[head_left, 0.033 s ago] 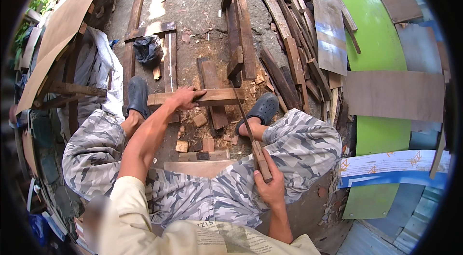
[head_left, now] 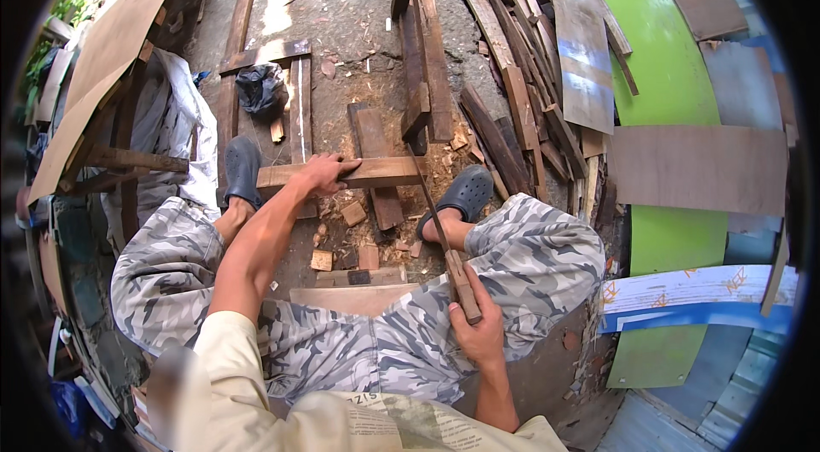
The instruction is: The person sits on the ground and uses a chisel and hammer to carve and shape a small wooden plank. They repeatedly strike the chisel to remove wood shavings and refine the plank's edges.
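A short wooden plank [head_left: 389,172] lies crosswise in front of me, over darker wood blocks [head_left: 373,134] on the ground. My left hand [head_left: 325,174] grips it from above near its middle, fingers pressed on the wood. In my right hand [head_left: 480,328] is the wooden handle of a saw [head_left: 462,283], closed within my fingers and held by my right thigh. The saw's thin blade is seen nearly edge-on and runs away from me to the plank's right end, where it meets or overlaps the wood; whether it has cut in, I cannot tell.
Sawdust and offcuts [head_left: 353,213] litter the ground between my clog-shod feet. A wooden frame [head_left: 424,50] stands ahead, and a black plastic bag [head_left: 261,88] rests left of it. Long wood scraps [head_left: 534,102] pile up on the right, beside green panels [head_left: 662,50]. A board [head_left: 111,50] slants at left.
The plank has shifted slightly to the left, and my left hand has moved a little with it. My right hand and the saw's handle look almost unmoved.
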Demonstrator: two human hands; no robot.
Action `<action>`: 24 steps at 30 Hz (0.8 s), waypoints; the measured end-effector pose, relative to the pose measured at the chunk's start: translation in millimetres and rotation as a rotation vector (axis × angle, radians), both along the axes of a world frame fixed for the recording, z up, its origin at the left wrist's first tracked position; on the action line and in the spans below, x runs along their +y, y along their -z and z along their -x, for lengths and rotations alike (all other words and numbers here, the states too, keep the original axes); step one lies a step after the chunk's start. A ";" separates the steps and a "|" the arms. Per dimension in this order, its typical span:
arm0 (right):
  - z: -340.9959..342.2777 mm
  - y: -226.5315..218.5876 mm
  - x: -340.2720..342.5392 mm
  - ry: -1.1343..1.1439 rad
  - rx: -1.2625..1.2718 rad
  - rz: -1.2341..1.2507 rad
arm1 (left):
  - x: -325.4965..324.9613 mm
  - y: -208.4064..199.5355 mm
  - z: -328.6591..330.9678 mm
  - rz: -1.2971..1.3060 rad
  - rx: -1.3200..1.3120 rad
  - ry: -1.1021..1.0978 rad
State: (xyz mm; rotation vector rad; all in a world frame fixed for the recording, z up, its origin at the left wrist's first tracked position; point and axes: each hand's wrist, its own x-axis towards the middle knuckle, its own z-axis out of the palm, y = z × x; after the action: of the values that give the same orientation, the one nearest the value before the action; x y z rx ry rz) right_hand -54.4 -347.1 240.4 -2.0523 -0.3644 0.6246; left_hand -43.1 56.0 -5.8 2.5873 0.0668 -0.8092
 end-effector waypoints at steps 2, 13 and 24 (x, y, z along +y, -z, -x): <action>-1.2 -1.5 -0.4 0.004 0.008 0.012 | 10.6 3.2 1.0 -0.006 0.130 -0.019; -5.7 13.5 0.0 -0.014 -0.073 -0.047 | -8.0 24.3 16.1 -0.200 0.097 -0.278; -4.7 2.2 6.4 -0.037 0.071 -0.028 | -41.3 -5.0 -0.1 -0.350 0.233 -0.401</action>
State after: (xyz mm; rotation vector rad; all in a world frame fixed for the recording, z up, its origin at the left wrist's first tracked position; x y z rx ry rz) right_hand -49.7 -340.7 238.2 -1.9950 -0.3690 0.7093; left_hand -42.9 14.7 -0.8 2.6379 0.8350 -1.0067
